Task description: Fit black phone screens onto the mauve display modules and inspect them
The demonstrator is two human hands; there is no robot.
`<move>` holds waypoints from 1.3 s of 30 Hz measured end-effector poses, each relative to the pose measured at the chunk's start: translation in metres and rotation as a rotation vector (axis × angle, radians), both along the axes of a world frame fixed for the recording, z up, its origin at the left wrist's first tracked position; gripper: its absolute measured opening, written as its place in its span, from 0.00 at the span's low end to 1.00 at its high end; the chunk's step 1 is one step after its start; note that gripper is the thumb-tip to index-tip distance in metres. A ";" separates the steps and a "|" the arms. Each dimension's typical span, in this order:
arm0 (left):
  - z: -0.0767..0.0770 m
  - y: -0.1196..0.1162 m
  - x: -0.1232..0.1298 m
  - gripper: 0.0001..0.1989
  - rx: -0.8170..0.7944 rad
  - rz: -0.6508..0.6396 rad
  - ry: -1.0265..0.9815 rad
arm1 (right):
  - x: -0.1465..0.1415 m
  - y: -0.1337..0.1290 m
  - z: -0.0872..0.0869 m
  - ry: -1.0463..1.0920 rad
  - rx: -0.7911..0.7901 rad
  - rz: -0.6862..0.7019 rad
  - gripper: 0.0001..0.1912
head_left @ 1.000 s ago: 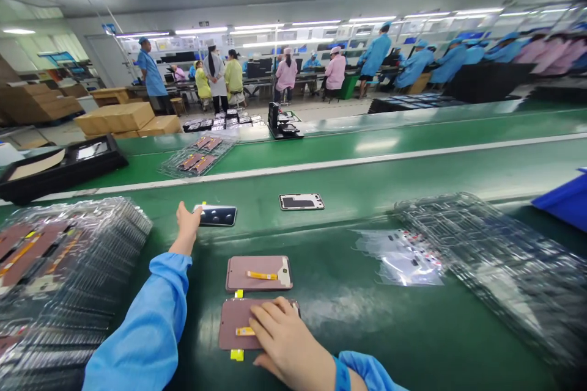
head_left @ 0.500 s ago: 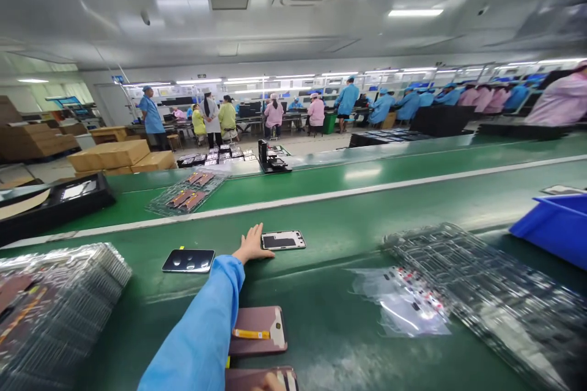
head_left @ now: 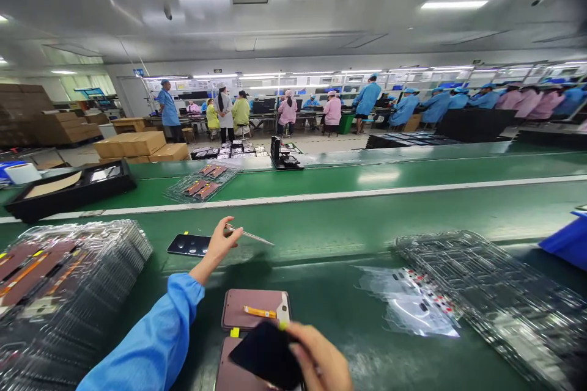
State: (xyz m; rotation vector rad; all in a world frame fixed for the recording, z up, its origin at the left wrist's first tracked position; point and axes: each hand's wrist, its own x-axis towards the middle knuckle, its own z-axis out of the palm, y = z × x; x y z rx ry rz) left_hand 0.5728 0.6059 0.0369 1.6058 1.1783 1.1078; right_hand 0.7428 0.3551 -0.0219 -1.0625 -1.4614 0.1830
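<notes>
My left hand [head_left: 221, 245], in a blue sleeve, pinches one end of a phone frame [head_left: 257, 237], seen almost edge-on above the green bench. Beside that wrist a dark phone screen [head_left: 188, 245] with a yellow tab lies face up. At the bottom, my right hand [head_left: 323, 357] grips a black phone screen [head_left: 266, 351] by its edge, near a yellow tab; it is tilted and slightly blurred. Under and behind it, brown-backed screen panels lie on the bench; the farther panel [head_left: 238, 306] shows an orange flex cable [head_left: 259, 312]. The nearer panel [head_left: 227, 366] is partly covered.
Stacked clear trays [head_left: 105, 269] with panels stand at left, more clear trays [head_left: 481, 275] at right. Plastic film [head_left: 408, 305] with small parts lies between. A blue bin [head_left: 568, 241] is at the right edge. Beyond the white strip lie another tray [head_left: 202, 183] and a black fixture [head_left: 284, 159].
My left hand has picked the phone frame up off the bench and drawn it left, turning it edge-on. My right hand has come up into view with a black screen. The view has shifted left.
</notes>
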 end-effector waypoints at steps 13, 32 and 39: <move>-0.008 -0.175 -0.051 0.37 -0.461 -0.223 -0.569 | 0.037 0.004 0.055 1.053 -0.592 0.484 0.23; -0.026 -0.193 -0.044 0.43 -0.375 -0.383 -0.502 | 0.038 -0.005 0.038 -0.124 -0.529 0.421 0.27; -0.014 -0.198 -0.036 0.40 -0.354 -0.500 -0.510 | 0.034 -0.006 0.037 -0.126 -0.515 0.427 0.29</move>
